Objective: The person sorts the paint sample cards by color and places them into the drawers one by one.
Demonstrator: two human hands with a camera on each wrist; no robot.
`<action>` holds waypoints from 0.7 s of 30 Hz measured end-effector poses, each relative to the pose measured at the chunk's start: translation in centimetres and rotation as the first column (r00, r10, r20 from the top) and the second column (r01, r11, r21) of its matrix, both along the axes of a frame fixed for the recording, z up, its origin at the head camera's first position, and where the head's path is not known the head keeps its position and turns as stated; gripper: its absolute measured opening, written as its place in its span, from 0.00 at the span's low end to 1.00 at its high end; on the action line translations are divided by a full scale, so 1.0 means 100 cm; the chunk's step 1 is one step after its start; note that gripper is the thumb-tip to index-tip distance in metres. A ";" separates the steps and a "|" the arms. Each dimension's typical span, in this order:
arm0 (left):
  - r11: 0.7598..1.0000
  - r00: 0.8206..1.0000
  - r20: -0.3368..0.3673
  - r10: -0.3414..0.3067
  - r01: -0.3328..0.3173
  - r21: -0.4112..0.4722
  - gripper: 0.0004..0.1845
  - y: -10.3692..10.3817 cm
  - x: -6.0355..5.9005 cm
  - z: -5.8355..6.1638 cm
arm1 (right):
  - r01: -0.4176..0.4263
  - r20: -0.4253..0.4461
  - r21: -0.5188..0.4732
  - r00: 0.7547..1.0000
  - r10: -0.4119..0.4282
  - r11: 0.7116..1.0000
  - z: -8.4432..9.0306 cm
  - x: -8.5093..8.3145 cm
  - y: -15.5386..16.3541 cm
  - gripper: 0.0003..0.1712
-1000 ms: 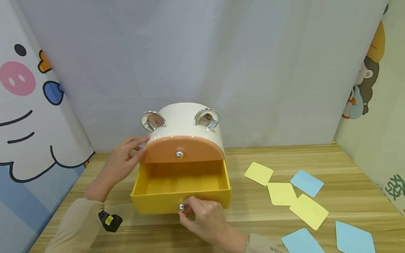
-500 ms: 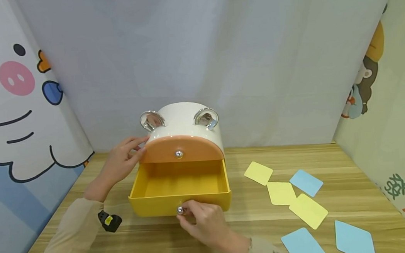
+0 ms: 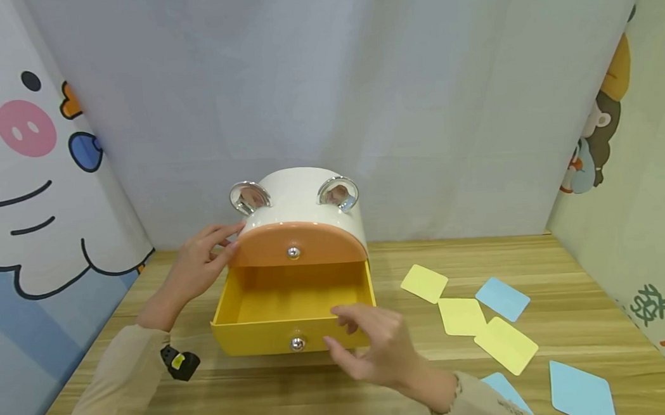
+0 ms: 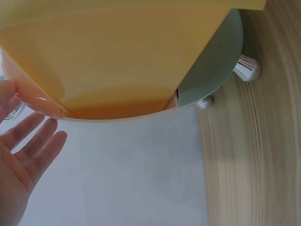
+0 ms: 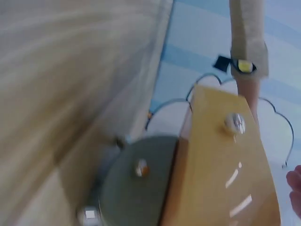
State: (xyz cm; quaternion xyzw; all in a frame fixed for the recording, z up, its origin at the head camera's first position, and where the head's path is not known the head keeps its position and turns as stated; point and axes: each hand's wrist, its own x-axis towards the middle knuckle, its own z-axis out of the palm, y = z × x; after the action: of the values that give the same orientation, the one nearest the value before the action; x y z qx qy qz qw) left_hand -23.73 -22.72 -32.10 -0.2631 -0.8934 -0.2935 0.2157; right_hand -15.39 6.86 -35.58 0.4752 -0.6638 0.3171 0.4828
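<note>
With the left hand [image 3: 199, 266] flat against the white box [image 3: 303, 200] and the yellow drawer [image 3: 293, 314] pulled out, the loose, empty right hand [image 3: 375, 347] probably wants the nearest yellow card [image 3: 462, 317], pinched by its edge.

The yellow drawer [image 3: 293, 311] stands pulled out toward the near edge of the bench [image 3: 542, 264], its cavity open from above. The orange upper drawer front [image 3: 297, 244] overhangs the far end. The right hand [image 3: 375, 347] hovers at the drawer's near right corner, partly blocking entry there; the left hand [image 3: 199, 266] flanks the white cabinet [image 3: 303, 196]. Right of the drawer, flat yellow cards [image 3: 465, 317] and blue cards [image 3: 581, 392] lie low.
</note>
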 end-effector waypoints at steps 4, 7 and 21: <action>1.000 1.000 0.002 0.002 -0.002 0.000 0.19 0.001 0.000 -0.001 | 0.006 -0.042 -0.041 0.999 -0.008 0.999 0.013 -0.015 0.035 0.18; 1.000 1.000 0.005 0.003 -0.003 0.001 0.19 0.001 0.000 -0.001 | 0.020 0.049 -0.029 0.999 -0.018 0.999 0.015 -0.028 0.067 0.21; 1.000 1.000 0.021 0.010 -0.010 0.000 0.19 0.002 0.001 0.002 | 0.095 0.661 0.518 0.586 -0.469 0.850 -0.058 -0.058 0.205 0.38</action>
State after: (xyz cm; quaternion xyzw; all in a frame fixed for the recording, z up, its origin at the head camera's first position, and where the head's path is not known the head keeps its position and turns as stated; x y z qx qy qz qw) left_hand -23.63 -22.55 -31.94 -0.2556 -0.8968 -0.2955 0.2077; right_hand -21.15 27.36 -41.41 0.2733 -0.9251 0.2505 0.0823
